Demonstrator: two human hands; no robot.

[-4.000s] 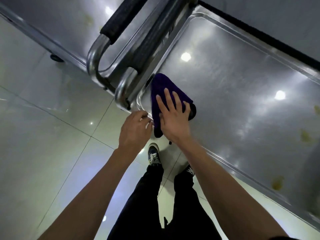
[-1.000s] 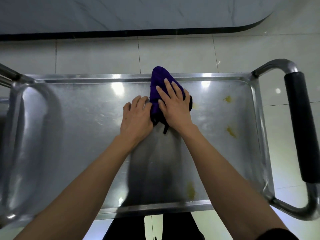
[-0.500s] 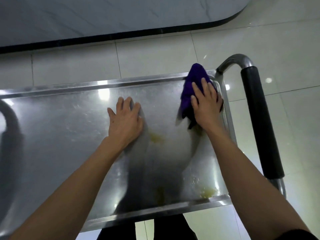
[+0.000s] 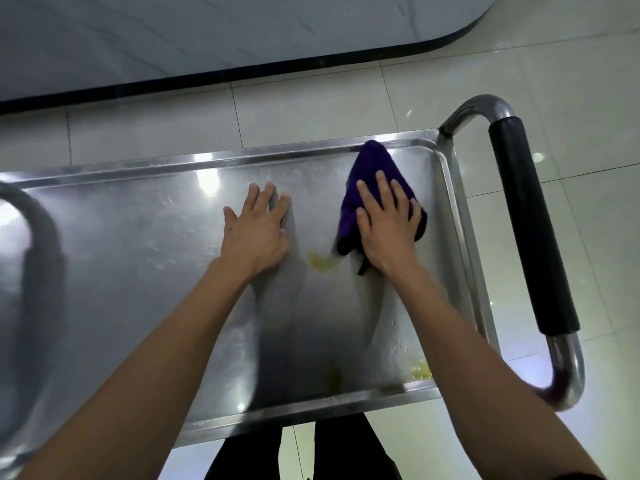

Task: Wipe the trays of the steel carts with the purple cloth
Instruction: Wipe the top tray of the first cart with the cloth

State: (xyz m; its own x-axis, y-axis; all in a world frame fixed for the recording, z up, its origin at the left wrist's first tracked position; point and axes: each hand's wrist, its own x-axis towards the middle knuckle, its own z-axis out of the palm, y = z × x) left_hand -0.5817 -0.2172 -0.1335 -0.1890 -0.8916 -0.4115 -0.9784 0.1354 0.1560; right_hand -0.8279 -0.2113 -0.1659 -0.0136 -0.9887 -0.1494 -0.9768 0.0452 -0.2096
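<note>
A pale glossy tiled floor (image 4: 311, 109) is seen beyond both hands, bordered by a grey marbled slab with a black edge (image 4: 207, 39). Beneath the hands a shiny rectangular steel cart tray (image 4: 121, 271) is spread, its black-sleeved tubular steel handle (image 4: 530, 220) outside the right hand. The folded purple cloth (image 4: 372, 174) is pressed flat under the straight fingers of the right hand (image 4: 388, 223); the left hand (image 4: 256, 233) is laid flat on bare steel. Yellowish smears (image 4: 322, 263) lie between the hands. Compared with half a second ago, the cloth has been drawn slightly away from the tray's handle-side rim.
</note>
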